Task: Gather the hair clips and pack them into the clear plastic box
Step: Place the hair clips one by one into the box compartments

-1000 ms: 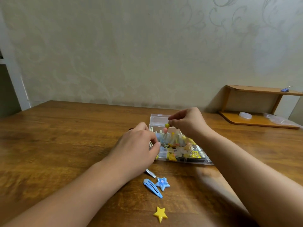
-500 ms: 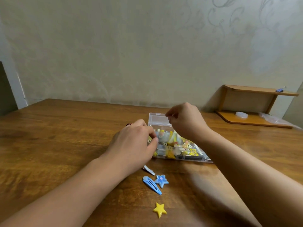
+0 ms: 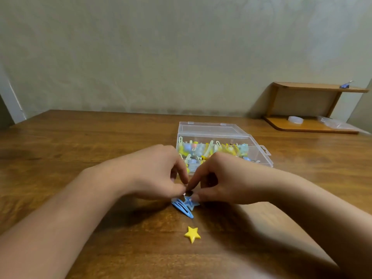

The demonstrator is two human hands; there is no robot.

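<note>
Nearest to the front edge of the wooden table (image 3: 80, 150) lies a yellow star clip (image 3: 192, 234), alone and untouched. Just behind it a blue snap clip (image 3: 182, 209) lies flat and slanted, and a blue star clip (image 3: 190, 202) rests against its far end.

Directly over these two blue clips the hands meet. The left hand (image 3: 155, 172) has thumb and index finger pressed nearly together, and the right hand (image 3: 225, 178) does the same from the other side. Between the four fingertips sits a small shiny piece (image 3: 188, 192), partly hidden; I cannot tell what it is or which hand really grips it. The right thumb tip is just beside the blue star clip, maybe touching. The other fingers of both hands are curled in.

Behind the hands stands the clear plastic box (image 3: 259, 156), lid open and lying back toward the wall. Its compartments hold many yellow, blue and white clips; the hands cover its near left corner.

At the far right corner of the table stands a small wooden shelf (image 3: 310, 89) against the wall
</note>
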